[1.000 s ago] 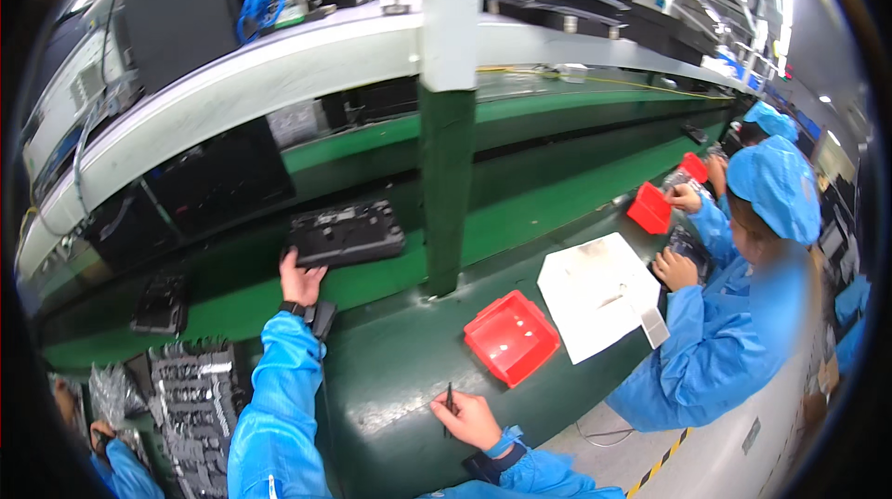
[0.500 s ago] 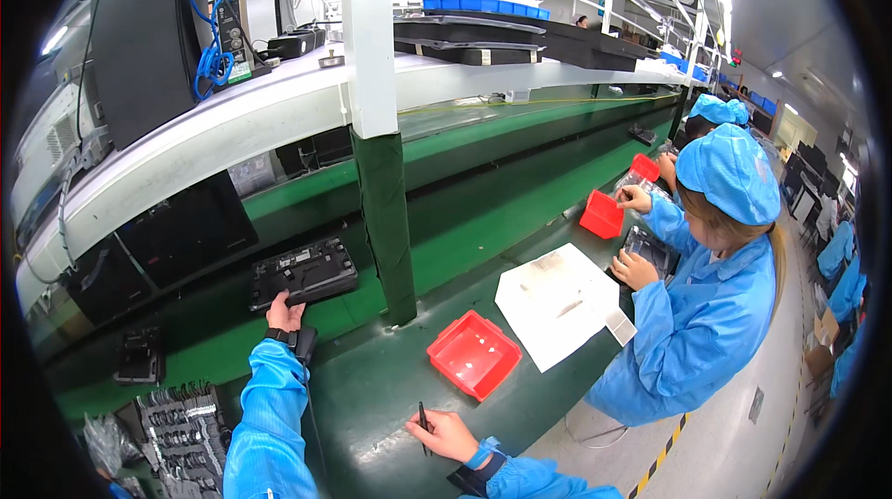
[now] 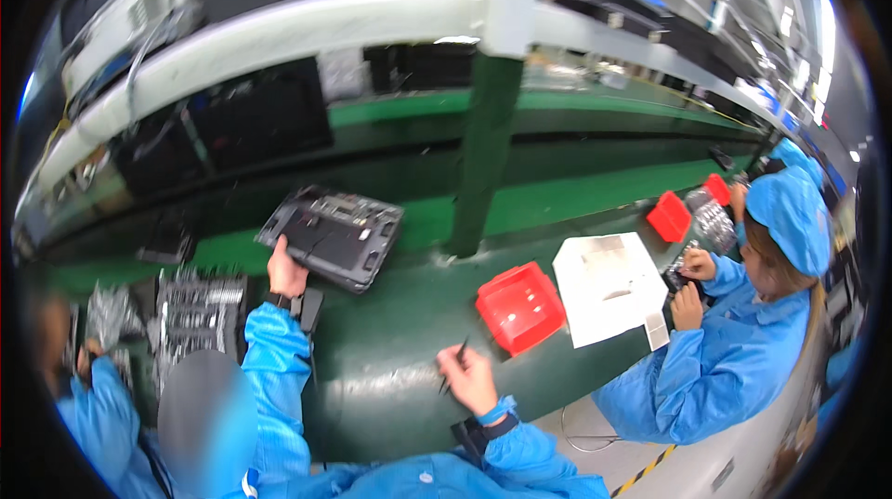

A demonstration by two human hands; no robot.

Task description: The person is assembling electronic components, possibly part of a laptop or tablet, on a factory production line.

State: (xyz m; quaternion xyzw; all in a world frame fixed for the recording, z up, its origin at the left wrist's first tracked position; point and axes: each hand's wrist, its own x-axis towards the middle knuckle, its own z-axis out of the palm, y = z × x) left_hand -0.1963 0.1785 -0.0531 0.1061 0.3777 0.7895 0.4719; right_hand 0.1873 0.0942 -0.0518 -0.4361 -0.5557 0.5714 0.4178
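Note:
My left hand (image 3: 287, 270) grips the near left edge of an opened black laptop base (image 3: 325, 241), with the thumb on top. The base is tilted, and a circuit board shows along its far side. It lies over the border between the green conveyor belt and the dark green bench; whether it touches the bench I cannot tell. Over the bench, my right hand (image 3: 471, 380) is closed around a slim black pen-like tool (image 3: 462, 350), whose exact kind is unclear. A red bin (image 3: 521, 309) with a few small pieces in it stands beyond that hand.
A white sheet (image 3: 604, 281) lies right of the bin, before a co-worker (image 3: 715, 350) in blue. Left of my arm are a stack of black parts (image 3: 197, 318), a clear plastic bag (image 3: 114, 313) and another person's hand (image 3: 90, 355). A green-wrapped post (image 3: 485, 146) rises behind the bench.
My left hand has drawn the laptop base off the belt toward me and turned it. My right hand keeps the black tool. The view has swung left, and a person at the left has appeared.

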